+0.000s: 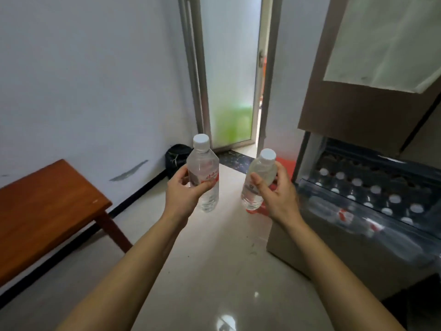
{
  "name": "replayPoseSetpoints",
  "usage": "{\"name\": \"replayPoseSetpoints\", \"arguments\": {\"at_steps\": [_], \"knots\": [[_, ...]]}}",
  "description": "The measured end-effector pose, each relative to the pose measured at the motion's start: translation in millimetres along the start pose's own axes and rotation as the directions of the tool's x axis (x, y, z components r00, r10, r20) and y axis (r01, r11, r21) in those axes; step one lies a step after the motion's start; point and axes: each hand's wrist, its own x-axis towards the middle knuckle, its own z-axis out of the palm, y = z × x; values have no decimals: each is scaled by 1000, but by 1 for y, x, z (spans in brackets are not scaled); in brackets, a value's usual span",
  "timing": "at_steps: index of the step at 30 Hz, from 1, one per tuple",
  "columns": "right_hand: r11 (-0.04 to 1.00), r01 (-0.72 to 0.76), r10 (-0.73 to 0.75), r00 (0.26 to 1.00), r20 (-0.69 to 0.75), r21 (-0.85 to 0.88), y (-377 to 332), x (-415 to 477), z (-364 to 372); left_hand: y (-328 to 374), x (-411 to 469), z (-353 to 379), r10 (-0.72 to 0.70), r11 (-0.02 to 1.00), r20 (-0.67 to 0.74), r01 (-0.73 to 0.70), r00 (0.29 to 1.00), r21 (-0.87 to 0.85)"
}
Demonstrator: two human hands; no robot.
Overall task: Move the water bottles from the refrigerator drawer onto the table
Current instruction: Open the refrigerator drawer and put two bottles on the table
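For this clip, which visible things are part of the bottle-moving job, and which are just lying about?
Part of the job:
left hand holding a bottle
right hand holding a second bottle
open refrigerator drawer with more bottles
wooden table

Lying about:
black bag by the wall
frosted glass door

left bottle [203, 174]: showing clear, white cap, red label
right bottle [259, 180]: showing clear, white cap
surface [43, 206]: showing reddish-brown wood
floor [214, 271]: shining pale cream
bag [176, 160]: sitting black
door glass [231, 91]: glowing frosted green-white
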Motion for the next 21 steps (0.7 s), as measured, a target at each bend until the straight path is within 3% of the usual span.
{"name": "replayPoseSetpoints", "arguments": {"at_steps": [5, 11, 17, 21], "knots": [[998, 59, -61, 987, 150, 18, -57, -23, 148, -11, -11, -169, -15, 1000, -177, 18, 984, 14], [991, 44, -82, 947, 310, 127, -138, -76, 356, -43, -30, -386, -93, 996, -393, 92, 915, -22], [970, 17, -155, 814, 560, 244, -209, -124, 521, -60, -52, -539, -77, 993, -572, 116, 816, 32], [967, 40, -203, 715, 670, 250, -234, -147, 619, -79, -56, -619, -103, 982, -703, 185, 704, 42]]}}
